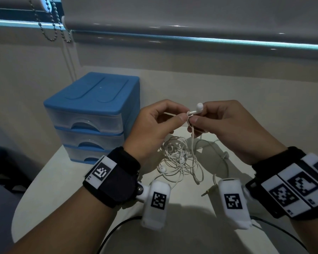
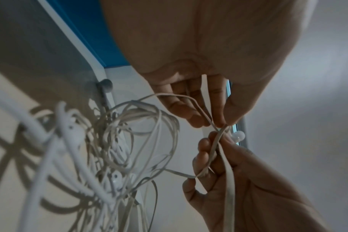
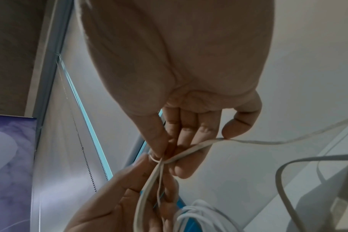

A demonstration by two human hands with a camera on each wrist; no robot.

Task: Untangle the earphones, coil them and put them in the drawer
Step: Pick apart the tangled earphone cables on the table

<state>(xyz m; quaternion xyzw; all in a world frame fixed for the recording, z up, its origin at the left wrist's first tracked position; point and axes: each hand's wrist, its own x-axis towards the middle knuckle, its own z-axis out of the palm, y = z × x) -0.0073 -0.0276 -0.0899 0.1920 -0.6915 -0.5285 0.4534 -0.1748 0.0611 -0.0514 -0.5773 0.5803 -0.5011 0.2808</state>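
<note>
Blind (image 1: 191,13) lowered behind | white table (image 1: 237,114): blue drawer unit (image 1: 92,114), tangled earphones (image 1: 178,160) | both hands' fingers (image 1: 180,119) pinch cable

Blue plastic drawer unit (image 1: 92,99); smooth white earphones (image 1: 176,162).

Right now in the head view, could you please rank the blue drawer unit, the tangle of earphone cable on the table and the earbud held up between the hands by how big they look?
1. Blue drawer unit, clearly largest.
2. Tangle of earphone cable.
3. Earbud, held between the left hand and right hand, smallest by far.
</note>
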